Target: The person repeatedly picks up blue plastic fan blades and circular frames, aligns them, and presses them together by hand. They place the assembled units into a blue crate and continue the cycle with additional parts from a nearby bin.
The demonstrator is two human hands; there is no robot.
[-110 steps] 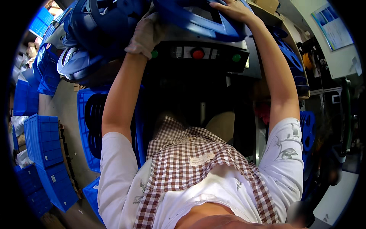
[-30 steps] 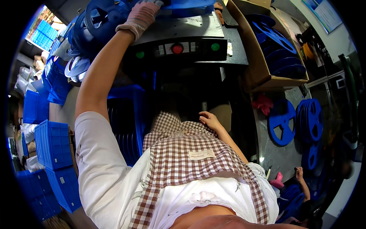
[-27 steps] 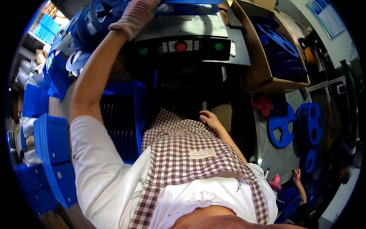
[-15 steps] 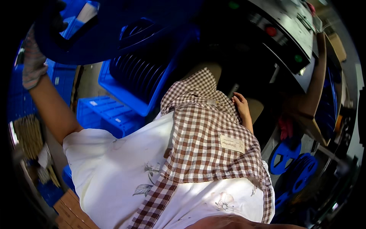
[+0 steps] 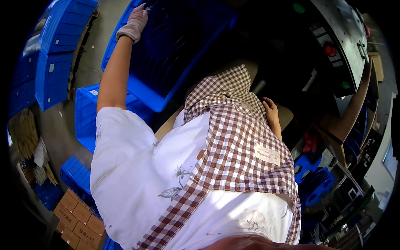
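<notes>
My left hand (image 5: 134, 21), in a striped knit glove, reaches up and forward into a blue plastic crate (image 5: 154, 96). Dark blue ring-like discs (image 5: 168, 50) stand in a row inside that crate, mostly in deep shadow. The glove is at the crate's far left part, and its fingers run into the dark, so their grip on anything is hidden. Low on my lap, my bare right hand (image 5: 271, 113) rests beside the brown-and-white checked apron (image 5: 237, 146), its fingers loosely extended and nothing visible in them.
Blue crates (image 5: 56, 77) are stacked at the left, with another crate (image 5: 85, 118) nearer me. Brown cartons (image 5: 81, 221) sit at lower left. On the right are a machine panel with a red button (image 5: 330, 51), a cardboard box (image 5: 348, 116) and blue discs (image 5: 314, 187).
My left hand has moved from the far left to the crate on its right. The large dark disc that was by it no longer shows apart from the crate. My right hand stays on my lap.
</notes>
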